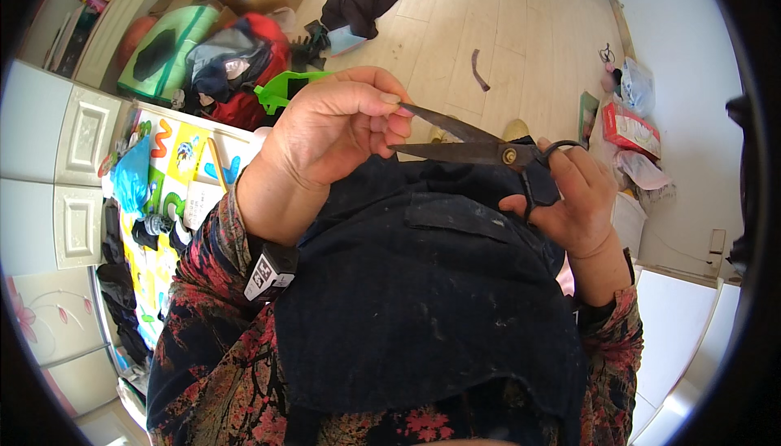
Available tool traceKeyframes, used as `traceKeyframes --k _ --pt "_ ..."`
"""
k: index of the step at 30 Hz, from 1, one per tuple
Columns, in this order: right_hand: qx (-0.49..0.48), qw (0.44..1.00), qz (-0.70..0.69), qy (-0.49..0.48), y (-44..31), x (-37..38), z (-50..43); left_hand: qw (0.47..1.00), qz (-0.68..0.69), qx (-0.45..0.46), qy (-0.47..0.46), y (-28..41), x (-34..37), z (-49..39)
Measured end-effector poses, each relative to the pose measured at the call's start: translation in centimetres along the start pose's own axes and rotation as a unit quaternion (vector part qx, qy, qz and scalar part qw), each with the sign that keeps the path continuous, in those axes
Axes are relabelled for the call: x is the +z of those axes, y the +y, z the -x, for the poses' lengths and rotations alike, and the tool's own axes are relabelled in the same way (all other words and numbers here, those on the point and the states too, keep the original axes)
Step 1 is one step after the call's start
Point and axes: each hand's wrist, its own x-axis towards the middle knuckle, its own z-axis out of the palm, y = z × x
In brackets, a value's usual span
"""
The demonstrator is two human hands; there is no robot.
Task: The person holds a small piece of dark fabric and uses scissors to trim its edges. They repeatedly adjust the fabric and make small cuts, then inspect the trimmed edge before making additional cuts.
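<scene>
My right hand [576, 202] grips the black handles of a pair of dark metal scissors [482, 150]; a brass-coloured pivot joins the parted blades. The scissors point left, across my body. At their tips is my left hand [341, 122], its thumb and forefinger bent together against the upper blade's tip and the other fingers curled by the lower one. Whether anything thin lies in that pinch cannot be made out. Below both hands, a dark navy garment [427, 299] with a pocket flap [454, 217] covers my lap and front. Pale lint marks its surface.
A narrow dark cloth strip [479, 70] lies on the pale plank floor [518, 25], beyond the blades. Left are a colourful patterned mat [174, 168], a blue plastic bag [131, 174] and heaped clothes [235, 61]. A red box [631, 128] stands by the right wall.
</scene>
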Motion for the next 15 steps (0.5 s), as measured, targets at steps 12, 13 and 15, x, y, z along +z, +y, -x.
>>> traceKeyframes --k 12,13,15 --pt "0.011 1.0 0.005 -0.015 -0.1 -0.29 0.0 1.0 -0.007 -0.009 -0.008 -0.05 -0.05 -0.06" --pt "0.012 1.0 -0.001 -0.014 -0.04 -0.26 0.01 1.0 -0.017 -0.01 -0.015 0.05 -0.03 -0.11" --pt "0.024 0.999 -0.024 -0.018 -0.02 -0.19 0.04 0.998 -0.056 0.007 0.001 0.15 0.11 -0.02"
